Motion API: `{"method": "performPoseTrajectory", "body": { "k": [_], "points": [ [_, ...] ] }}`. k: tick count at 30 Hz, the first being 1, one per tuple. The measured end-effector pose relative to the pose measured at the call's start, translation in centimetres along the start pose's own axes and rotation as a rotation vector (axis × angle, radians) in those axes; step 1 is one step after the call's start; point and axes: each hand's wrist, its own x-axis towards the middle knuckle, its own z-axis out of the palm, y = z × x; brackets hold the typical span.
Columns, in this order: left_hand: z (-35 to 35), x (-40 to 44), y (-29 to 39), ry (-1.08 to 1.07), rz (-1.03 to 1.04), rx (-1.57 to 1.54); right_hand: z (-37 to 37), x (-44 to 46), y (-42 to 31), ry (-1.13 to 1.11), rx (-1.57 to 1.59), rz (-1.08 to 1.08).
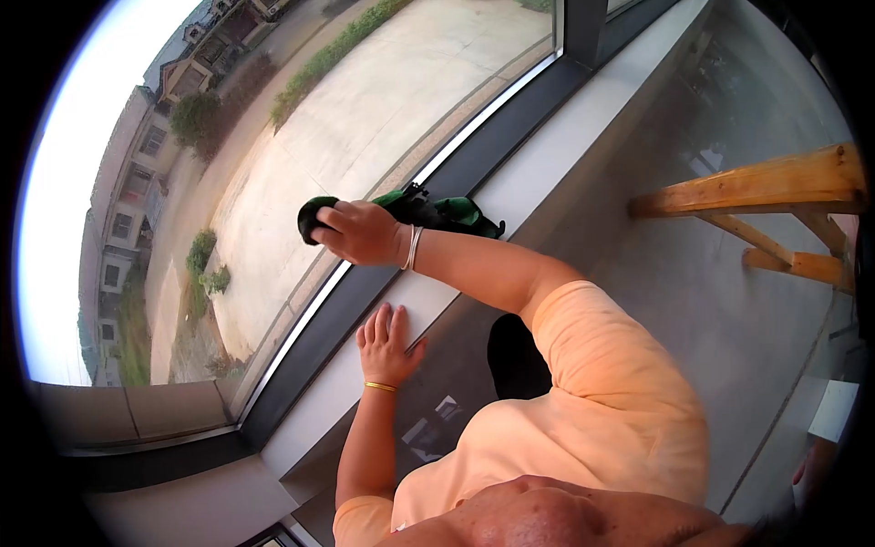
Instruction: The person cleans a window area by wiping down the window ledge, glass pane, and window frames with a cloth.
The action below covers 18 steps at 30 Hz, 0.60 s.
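With my right hand (360,232) I hold a crumpled cloth (319,219), which is at the window pane (392,109), above the dark lower frame (301,369). The fingers of this hand are bent and closed around one end of the cloth, so it makes a round black bunch in front of my knuckles. The cloth is soft and dark, black in many places, with patches of deep green. Its other part is behind my hand and wrist, loose and folded, lying over the frame toward the white sill (538,187). There the edge looks uneven, and a small thin tip is sticking out at the end. If the bunch presses on the pane, I cannot tell surely. My left hand (387,346) is lower, with the palm down on the sill. Its fingers are open and a little apart, the thumb goes out to the side, and it has hold of nothing. On my right wrist there are pale bands (413,248), and on the left one a thin yellow bangle (380,387). A wooden stool (747,190) is on the grey floor (638,264), well apart from the cloth. Near the right border I see a white, box-like object (833,410); what it is, or if it contains something, I cannot tell.
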Motion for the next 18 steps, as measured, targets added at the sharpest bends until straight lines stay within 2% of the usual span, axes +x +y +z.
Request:
{"method": "performPoseTrajectory", "body": {
  "k": [1, 4, 6, 14, 16, 18],
  "points": [
    [0.1, -0.2, 0.0, -0.012, -0.024, 0.012, 0.5, 0.4, -0.4, -0.013, -0.034, -0.096],
    [0.4, -0.3, -0.4, -0.022, -0.028, 0.027, -1.1, -0.2, 1.5, -0.064, -0.058, -0.134],
    [0.4, -0.4, -0.5, -0.015, -0.032, 0.025, -3.1, -2.0, 5.0, -0.033, -0.118, -0.045],
    [0.2, -0.2, -0.3, -0.008, -0.027, 0.007, -13.9, -7.0, 20.2, 0.036, -0.458, 0.580],
    [0.4, -0.2, -0.5, -0.003, -0.023, 0.006, -16.0, -7.8, 24.4, 0.014, -0.580, 0.605],
    [0.3, -0.1, -0.4, -0.007, -0.035, 0.010, -18.0, -8.4, 28.4, -0.048, -0.681, 0.765]
  ]
}}
